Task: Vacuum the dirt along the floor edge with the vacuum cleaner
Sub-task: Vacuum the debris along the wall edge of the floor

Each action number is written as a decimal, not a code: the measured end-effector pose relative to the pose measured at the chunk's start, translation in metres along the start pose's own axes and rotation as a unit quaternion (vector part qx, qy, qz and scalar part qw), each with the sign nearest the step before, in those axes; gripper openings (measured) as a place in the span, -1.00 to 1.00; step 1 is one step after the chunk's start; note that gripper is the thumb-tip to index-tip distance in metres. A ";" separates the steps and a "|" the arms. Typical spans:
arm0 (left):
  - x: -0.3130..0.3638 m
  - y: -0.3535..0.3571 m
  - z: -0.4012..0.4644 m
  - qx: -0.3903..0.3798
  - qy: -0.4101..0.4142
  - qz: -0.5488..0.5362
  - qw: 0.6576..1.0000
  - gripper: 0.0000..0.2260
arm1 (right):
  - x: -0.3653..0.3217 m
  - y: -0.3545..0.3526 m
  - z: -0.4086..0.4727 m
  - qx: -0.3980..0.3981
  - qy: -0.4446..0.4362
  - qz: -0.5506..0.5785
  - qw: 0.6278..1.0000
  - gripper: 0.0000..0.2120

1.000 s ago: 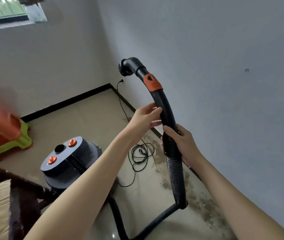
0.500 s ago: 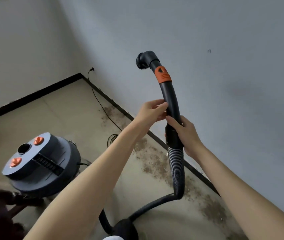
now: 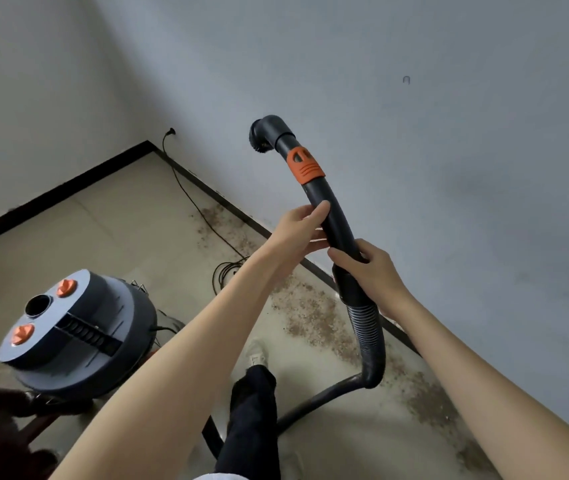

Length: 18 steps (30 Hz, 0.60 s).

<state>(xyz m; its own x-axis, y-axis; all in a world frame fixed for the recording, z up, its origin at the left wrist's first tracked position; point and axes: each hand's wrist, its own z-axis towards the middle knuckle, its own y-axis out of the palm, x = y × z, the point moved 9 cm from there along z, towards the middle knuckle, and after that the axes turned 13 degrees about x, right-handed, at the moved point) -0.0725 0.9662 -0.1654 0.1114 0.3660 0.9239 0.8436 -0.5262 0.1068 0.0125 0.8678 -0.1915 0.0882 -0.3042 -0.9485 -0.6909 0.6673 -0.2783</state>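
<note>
While dirt [image 3: 314,317] lines the floor edge, both hands [image 3: 338,251] grip the hose handle [image 3: 336,225].

**Count of things in view**

One vacuum cleaner canister [image 3: 78,336] stands on the floor, with two orange knobs [image 3: 66,287] and one round port [image 3: 37,305] on its lid. One hose [image 3: 368,336] carries one curved black wand [image 3: 333,220], one orange collar [image 3: 305,167] and one elbow nozzle [image 3: 267,131]. Two hands grip it: one left hand [image 3: 297,232], one right hand [image 3: 375,271]. One power cord [image 3: 207,216], one band of dirt [image 3: 314,317], one shoe [image 3: 255,353].
</note>
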 end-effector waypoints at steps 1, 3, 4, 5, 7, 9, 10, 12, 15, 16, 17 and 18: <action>0.001 0.002 0.004 -0.010 -0.008 -0.015 1.000 -0.69 | 0.000 -0.001 0.003 -0.003 -0.005 -0.016 1.000 -0.80; 0.004 0.002 0.014 -0.022 -0.024 -0.044 0.999 -0.68 | 0.000 -0.003 0.009 -0.013 -0.006 -0.037 0.999 -0.78; 0.006 0.001 0.021 -0.025 -0.034 -0.054 0.998 -0.66 | 0.000 -0.004 0.012 -0.015 -0.004 -0.043 0.999 -0.77; 0.007 0.001 0.026 -0.028 -0.044 -0.062 0.997 -0.66 | -0.001 -0.004 0.016 -0.014 -0.001 -0.049 0.999 -0.77; 0.009 0.001 0.038 -0.033 -0.062 -0.072 0.995 -0.67 | -0.003 -0.004 0.025 -0.007 0.004 -0.057 0.998 -0.74; 0.010 -0.001 0.050 -0.043 -0.082 -0.082 0.992 -0.68 | -0.006 0.001 0.033 0.000 0.014 -0.063 0.998 -0.70; 0.011 -0.002 0.057 -0.047 -0.091 -0.085 0.991 -0.68 | -0.007 0.004 0.038 0.003 0.020 -0.067 0.998 -0.70; 0.009 -0.007 0.073 -0.052 -0.108 -0.085 0.989 -0.69 | -0.007 0.012 0.047 0.013 0.031 -0.082 0.996 -0.70; 0.002 -0.010 0.088 -0.072 -0.129 -0.080 0.986 -0.70 | -0.007 0.017 0.054 0.038 0.034 -0.113 0.992 -0.68; 0.001 -0.009 0.091 -0.082 -0.133 -0.084 0.984 -0.71 | -0.007 0.018 0.055 0.043 0.035 -0.121 0.991 -0.67; -0.002 -0.009 0.094 -0.089 -0.140 -0.091 0.982 -0.73 | -0.005 0.019 0.055 0.045 0.041 -0.124 0.990 -0.68; -0.006 -0.008 0.096 -0.093 -0.146 -0.098 0.980 -0.75 | -0.003 0.019 0.054 0.045 0.050 -0.120 0.990 -0.69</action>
<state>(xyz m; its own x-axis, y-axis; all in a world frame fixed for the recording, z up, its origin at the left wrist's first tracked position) -0.0295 1.0418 -0.2070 0.1261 0.6641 0.7370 0.7566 -0.5448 0.3615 0.0377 0.9184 -0.2021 0.1686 -0.5240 -0.8348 -0.5912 0.6240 -0.5111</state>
